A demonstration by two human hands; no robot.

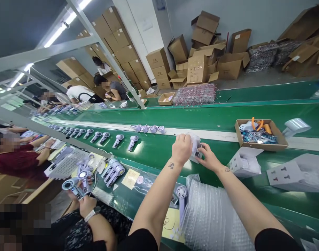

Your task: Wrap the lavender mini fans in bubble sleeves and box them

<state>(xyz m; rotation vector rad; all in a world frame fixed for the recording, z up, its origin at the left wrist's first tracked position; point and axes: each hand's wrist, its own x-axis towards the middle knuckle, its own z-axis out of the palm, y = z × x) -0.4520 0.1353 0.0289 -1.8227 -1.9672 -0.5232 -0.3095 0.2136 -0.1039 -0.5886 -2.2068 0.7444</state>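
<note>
A wrapped bundle [195, 140] in cloudy clear plastic sits between the person's two hands, over the green belt [159, 148] and just on the near side of the white strip [222, 135]. What the plastic encloses cannot be made out. The left hand [182, 149] grasps the bundle from its left, fingers curled over the upper part. The right hand [208, 157] grips its lower right side, thumb and fingers bent around a greyish edge.

Nearer the person, a thick pile of bubble wrap [214, 209] lies below the hands, with an upright-lying fan [181, 193] along its left edge and a yellow paper [171, 223] beside that. To the right stand two open white boxes [244, 165] with filling inside, and beyond them a cardboard tray [264, 147] of mixed parts, some orange. A pale fan [296, 126] is just right of the tray.

Left of the hands, a tight group of fans rests along the strip, and a spaced row of fans [133, 141] runs off down the belt. At the near-left desk [149, 182], a co-worker's hands [87, 205] hold two more fans, near a stack of others. Across the belt are a plastic-wrapped stack [194, 94] and many cardboard boxes [197, 69].
</note>
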